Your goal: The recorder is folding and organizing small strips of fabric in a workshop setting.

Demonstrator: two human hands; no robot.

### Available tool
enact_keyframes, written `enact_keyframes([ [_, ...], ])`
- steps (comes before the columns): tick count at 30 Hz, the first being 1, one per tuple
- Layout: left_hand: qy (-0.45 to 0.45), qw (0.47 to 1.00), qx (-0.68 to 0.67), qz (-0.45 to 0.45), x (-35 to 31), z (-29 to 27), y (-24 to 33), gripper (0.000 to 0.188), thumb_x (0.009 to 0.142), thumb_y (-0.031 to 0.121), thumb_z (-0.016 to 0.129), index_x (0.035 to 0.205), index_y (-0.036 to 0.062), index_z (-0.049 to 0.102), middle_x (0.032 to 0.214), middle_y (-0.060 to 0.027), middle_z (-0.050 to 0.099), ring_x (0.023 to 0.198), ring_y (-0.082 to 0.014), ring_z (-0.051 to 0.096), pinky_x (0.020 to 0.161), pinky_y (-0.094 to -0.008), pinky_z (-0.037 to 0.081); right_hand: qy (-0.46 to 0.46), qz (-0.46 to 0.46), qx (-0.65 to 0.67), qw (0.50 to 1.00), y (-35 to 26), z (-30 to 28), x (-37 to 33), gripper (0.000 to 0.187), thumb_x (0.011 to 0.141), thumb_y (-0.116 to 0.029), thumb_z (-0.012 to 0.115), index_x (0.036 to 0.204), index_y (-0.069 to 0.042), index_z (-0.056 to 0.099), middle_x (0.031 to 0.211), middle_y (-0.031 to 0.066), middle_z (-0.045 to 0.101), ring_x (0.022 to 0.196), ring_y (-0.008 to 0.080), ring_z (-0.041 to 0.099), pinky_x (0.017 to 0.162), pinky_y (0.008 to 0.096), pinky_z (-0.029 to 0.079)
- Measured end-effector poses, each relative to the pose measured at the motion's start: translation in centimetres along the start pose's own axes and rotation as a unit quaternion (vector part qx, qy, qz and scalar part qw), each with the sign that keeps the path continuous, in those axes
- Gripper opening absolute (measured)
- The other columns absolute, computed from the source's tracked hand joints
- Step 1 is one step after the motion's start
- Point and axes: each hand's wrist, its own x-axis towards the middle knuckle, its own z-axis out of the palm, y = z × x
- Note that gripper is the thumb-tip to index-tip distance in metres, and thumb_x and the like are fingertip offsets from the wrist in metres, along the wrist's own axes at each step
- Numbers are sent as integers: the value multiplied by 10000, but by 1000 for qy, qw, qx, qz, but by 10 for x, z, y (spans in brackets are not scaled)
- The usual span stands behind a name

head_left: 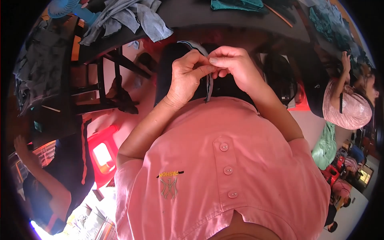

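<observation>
My left hand (187, 76) and my right hand (235, 66) meet above my lap, fingertips almost touching. Each is closed in a pinch of thumb and fingers; whatever sits between the tips is too small or hidden to name. A narrow grey strip of cloth (209, 89) with dark and white edging lies across my dark-clothed lap. It passes behind and below my fingers, and its upper end (191, 45) shows beyond my left hand. Whether the fingers grip this strip cannot be made out.
Grey-blue cloth pieces (154, 24) hang over the near edge of a dark table (192, 18). Teal cloth (237, 4) and a thin stick (279, 16) lie farther right. A blue fan (64, 8) stands far left. Co-workers sit on both sides, with a red stool (105, 156) at left.
</observation>
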Motion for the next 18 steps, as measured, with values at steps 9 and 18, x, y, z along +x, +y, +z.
enact_keyframes([
  [9,28,968,-214,-127,-11,-25,-22,195,788,-102,648,935,6,578,805,-39,616,721,-105,616,639,-234,493,14,126,134,983,27,26,12,151,878,-156,612,949,-23,623,784,67,656,664,186,648,593,258,470],
  [18,8,966,-215,-144,-9,-18,-26,266,748,-142,636,960,11,585,836,-42,619,761,-117,604,689,-245,496,58,143,147,977,29,29,-7,114,847,-133,617,896,-31,631,776,86,651,652,192,653,592,268,481],
])
